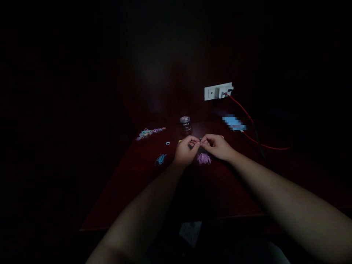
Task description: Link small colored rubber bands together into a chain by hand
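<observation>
Table: dark red (132,190), spread under everything at hand, its near edge at six o'clock of the clock face centred on the joined hands.
Right hand: on the three o'clock side (219,147), thumb and finger drawn together in a narrow grip near the other fingertips.
Left hand: on the nine o'clock side (185,152), likewise narrowed to a pinch; whether either grip holds a band is too small and dim to tell.
Red cable: looping out past three o'clock (271,147), between the charger (221,92) and the blue slab.
Wall socket: white plate at one o'clock (208,94), the charger plugged into it.
Pale sheet: at six o'clock, below the table's edge (191,231).
Blue slab: pixelated, lying at two o'clock (233,123), the cable's end at its near corner.
Mixed bands: a loose, many-coloured heap between nine and ten o'clock (148,133).
Jar: clear, lid on, upright at eleven o'clock (185,124).
Purple bands: a bundle at six o'clock, just below the fingertips (204,159).
Teal bands: a smaller heap between eight and nine o'clock (160,160).
White ring: alone at nine o'clock (166,143).
Yellow piece: peeking out beside the left hand, toward nine o'clock (180,141).
</observation>
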Available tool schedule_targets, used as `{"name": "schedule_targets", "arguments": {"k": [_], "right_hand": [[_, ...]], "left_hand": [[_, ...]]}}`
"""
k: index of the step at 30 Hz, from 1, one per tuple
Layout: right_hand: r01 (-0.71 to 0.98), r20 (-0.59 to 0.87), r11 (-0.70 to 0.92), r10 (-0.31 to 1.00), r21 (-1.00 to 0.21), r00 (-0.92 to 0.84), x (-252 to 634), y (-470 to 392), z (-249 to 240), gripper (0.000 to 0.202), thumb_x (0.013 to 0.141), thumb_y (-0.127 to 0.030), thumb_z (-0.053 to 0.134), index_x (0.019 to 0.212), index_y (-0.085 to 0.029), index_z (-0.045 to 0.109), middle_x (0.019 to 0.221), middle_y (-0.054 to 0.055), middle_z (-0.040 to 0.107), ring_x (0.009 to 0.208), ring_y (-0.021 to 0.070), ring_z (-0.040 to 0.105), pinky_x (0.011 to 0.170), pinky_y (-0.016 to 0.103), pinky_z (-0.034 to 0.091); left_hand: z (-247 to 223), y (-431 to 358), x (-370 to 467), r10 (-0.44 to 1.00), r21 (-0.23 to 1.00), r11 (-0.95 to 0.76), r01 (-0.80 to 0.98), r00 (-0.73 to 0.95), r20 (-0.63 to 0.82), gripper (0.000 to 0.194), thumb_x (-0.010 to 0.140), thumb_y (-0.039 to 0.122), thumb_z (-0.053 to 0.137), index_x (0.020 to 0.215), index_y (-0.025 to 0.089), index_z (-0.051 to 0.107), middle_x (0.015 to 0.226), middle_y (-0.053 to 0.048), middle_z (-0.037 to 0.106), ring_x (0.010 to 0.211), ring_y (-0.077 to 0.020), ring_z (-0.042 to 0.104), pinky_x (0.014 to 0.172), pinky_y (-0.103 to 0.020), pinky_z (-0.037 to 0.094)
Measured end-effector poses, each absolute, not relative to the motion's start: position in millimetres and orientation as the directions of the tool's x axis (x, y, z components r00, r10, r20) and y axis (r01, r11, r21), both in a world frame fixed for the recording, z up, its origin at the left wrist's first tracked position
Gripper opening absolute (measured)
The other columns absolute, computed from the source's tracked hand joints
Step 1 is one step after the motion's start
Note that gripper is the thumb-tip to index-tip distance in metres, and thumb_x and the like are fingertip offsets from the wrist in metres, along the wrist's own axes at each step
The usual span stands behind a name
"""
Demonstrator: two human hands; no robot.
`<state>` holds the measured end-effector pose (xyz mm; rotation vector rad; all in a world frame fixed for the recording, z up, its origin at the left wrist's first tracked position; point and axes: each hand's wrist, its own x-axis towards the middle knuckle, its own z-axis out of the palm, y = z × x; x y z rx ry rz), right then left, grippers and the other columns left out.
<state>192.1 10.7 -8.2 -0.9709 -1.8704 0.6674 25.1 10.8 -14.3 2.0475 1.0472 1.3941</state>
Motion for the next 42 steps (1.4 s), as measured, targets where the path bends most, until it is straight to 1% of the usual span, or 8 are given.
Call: {"name": "schedule_targets", "arguments": {"k": [4, 8, 19, 28, 34, 42], "right_hand": [[0.304, 0.477, 0.541, 0.839, -0.784, -0.262, 193.1, 13.7, -11.4, 0.017, 0.075, -0.031, 0.062, 0.079, -0.014, 0.059, 0.062, -0.002, 0.048, 0.054, 0.0092, 0.041, 0.049, 0.022, 0.032], [0.273, 0.485, 0.546, 0.834, -0.792, -0.262, 193.6, 14.5, -12.4, 0.014, 0.075, -0.028, 0.062, 0.078, -0.015, 0.058, 0.062, -0.002, 0.047, 0.054, 0.0091, 0.040, 0.050, 0.023, 0.032], [0.291, 0.484, 0.546, 0.836, -0.786, -0.259, 194.5, 16.0, -13.2, 0.012, 0.075, -0.027, 0.060, 0.076, -0.014, 0.059, 0.061, -0.002, 0.047, 0.054, 0.0093, 0.040, 0.051, 0.024, 0.031], [0.301, 0.490, 0.552, 0.832, -0.777, -0.260, 195.5, 15.8, -12.8, 0.012, 0.075, -0.027, 0.061, 0.076, -0.015, 0.059, 0.061, -0.002, 0.047, 0.054, 0.0093, 0.040, 0.050, 0.023, 0.032], [0.298, 0.480, 0.545, 0.836, -0.784, -0.267, 195.0, 13.3, -10.9, 0.014, 0.073, -0.026, 0.062, 0.080, -0.014, 0.059, 0.061, -0.003, 0.047, 0.053, 0.0087, 0.039, 0.049, 0.022, 0.031], [0.317, 0.495, 0.564, 0.824, -0.763, -0.276, 195.7, 13.2, -10.3, 0.009, 0.075, -0.022, 0.057, 0.077, -0.014, 0.059, 0.062, -0.001, 0.049, 0.054, 0.0091, 0.040, 0.050, 0.023, 0.032]], "left_hand": [[-17.5, 13.0, 24.5, 0.786, 0.718, -0.616, 0.323, 0.201, 0.584, 0.006, 0.080, 0.020, 0.061, 0.084, 0.016, 0.062, 0.081, -0.002, 0.066, 0.072, -0.0104, 0.059, 0.068, -0.022, 0.047], [-19.1, 14.2, 24.6, 0.793, 0.725, -0.608, 0.322, 0.205, 0.574, 0.007, 0.079, 0.020, 0.061, 0.086, 0.016, 0.062, 0.082, -0.003, 0.066, 0.073, -0.0107, 0.060, 0.068, -0.022, 0.048], [-17.0, 11.9, 25.9, 0.816, 0.750, -0.577, 0.323, 0.184, 0.549, 0.011, 0.078, 0.015, 0.061, 0.088, 0.015, 0.063, 0.083, -0.004, 0.066, 0.072, -0.0106, 0.059, 0.067, -0.022, 0.047], [-16.9, 11.9, 25.8, 0.819, 0.753, -0.572, 0.324, 0.186, 0.543, 0.008, 0.079, 0.015, 0.058, 0.086, 0.015, 0.062, 0.082, -0.003, 0.066, 0.072, -0.0106, 0.059, 0.068, -0.023, 0.048], [-18.0, 12.3, 25.5, 0.821, 0.750, -0.569, 0.337, 0.186, 0.539, 0.007, 0.079, 0.017, 0.060, 0.086, 0.015, 0.061, 0.082, -0.003, 0.065, 0.072, -0.0105, 0.058, 0.068, -0.023, 0.048], [-17.3, 11.3, 25.9, 0.827, 0.757, -0.561, 0.335, 0.179, 0.533, 0.006, 0.079, 0.018, 0.060, 0.083, 0.016, 0.060, 0.080, -0.002, 0.064, 0.072, -0.0112, 0.058, 0.068, -0.024, 0.048]]}}
